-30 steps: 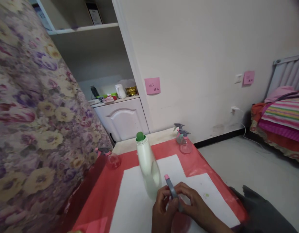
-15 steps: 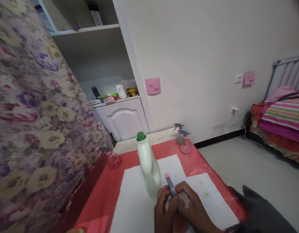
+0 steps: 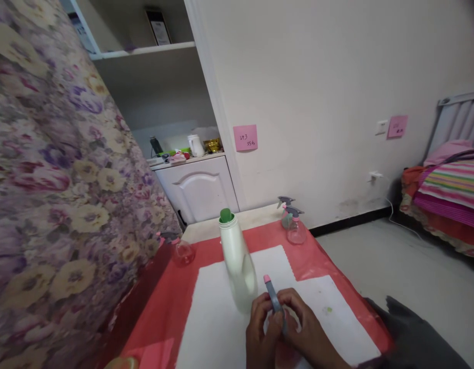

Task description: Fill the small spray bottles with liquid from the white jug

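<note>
At the front of the table, a small spray bottle [image 3: 273, 297] with a grey trigger head and a pink nozzle tip points away from me. My left hand [image 3: 260, 328] wraps its fingers round the head from the left. From the right, my right hand [image 3: 304, 323] grips the same bottle around the neck. Its clear pinkish body is mostly hidden under my hands. Just beyond them stands a tall pale green jug [image 3: 239, 266] with a side handle and a green piece in its mouth.
White sheets [image 3: 206, 312] lie on the red table cover [image 3: 160, 297]. Two spray bottles [image 3: 296, 233] stand at the back right, another spray bottle [image 3: 182, 252] at the left. A floral curtain [image 3: 67, 205] hangs left; a cabinet [image 3: 200, 184] and wall are behind.
The view has shifted slightly, so everything sits a little farther right. Both hands keep their hold on the spray bottle, with hardly any movement.
</note>
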A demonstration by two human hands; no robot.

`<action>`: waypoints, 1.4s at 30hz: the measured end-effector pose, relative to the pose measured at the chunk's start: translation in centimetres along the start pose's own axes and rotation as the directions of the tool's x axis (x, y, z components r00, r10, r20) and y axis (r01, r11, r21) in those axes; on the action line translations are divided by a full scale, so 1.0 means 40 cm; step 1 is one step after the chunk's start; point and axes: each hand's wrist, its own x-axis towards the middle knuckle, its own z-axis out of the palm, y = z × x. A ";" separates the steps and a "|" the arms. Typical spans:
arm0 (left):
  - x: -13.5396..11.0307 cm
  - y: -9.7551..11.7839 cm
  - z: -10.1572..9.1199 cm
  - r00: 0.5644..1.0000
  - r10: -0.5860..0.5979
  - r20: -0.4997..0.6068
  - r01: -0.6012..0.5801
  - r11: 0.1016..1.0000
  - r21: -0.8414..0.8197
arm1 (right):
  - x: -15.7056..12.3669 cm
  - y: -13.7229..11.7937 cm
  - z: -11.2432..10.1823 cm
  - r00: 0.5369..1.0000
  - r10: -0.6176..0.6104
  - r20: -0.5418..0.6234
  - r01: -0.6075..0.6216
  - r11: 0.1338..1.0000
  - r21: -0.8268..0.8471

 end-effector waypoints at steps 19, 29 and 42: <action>-0.004 0.042 0.000 0.999 -0.021 0.050 0.020 0.999 0.030 | -0.004 0.011 -0.007 0.999 -0.045 0.001 0.045 0.999 -0.027; -0.013 0.038 0.000 0.997 0.021 0.076 -0.022 1.000 0.011 | -0.004 0.023 -0.022 0.992 -0.026 0.121 0.020 0.999 0.046; -0.019 0.048 0.011 0.998 0.017 0.055 -0.016 1.000 -0.016 | -0.006 0.059 -0.021 0.997 -0.008 0.074 0.004 0.999 0.047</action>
